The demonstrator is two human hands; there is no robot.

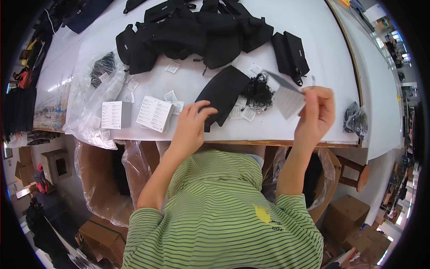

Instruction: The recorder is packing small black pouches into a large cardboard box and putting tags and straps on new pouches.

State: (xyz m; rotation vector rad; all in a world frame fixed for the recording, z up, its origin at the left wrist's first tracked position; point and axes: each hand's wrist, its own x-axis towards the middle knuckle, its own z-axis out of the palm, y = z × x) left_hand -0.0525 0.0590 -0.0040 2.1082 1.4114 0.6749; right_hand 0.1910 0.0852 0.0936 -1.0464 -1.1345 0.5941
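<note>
My right hand (316, 112) pinches a folded printed card (286, 99) by its right edge, holding it up over the table. My left hand (191, 127) has its fingers loosely bent and apart, resting at the left edge of a flat black fabric pouch (224, 92); it does not appear to grip it. Just right of the pouch lies a tangle of thin black cords (259, 93). Small white labels (247, 113) are scattered around the cords. Two stacks of printed cards, a left one (115, 115) and a right one (154, 114), stand left of my left hand.
A heap of black fabric bags (192, 38) covers the far side of the white table (331, 58). One more black bag (290, 56) lies at the right. Clear plastic bags (96, 103) lie at the left, another bundle (356, 119) at the right. Plastic-lined boxes (101, 179) stand below the near edge.
</note>
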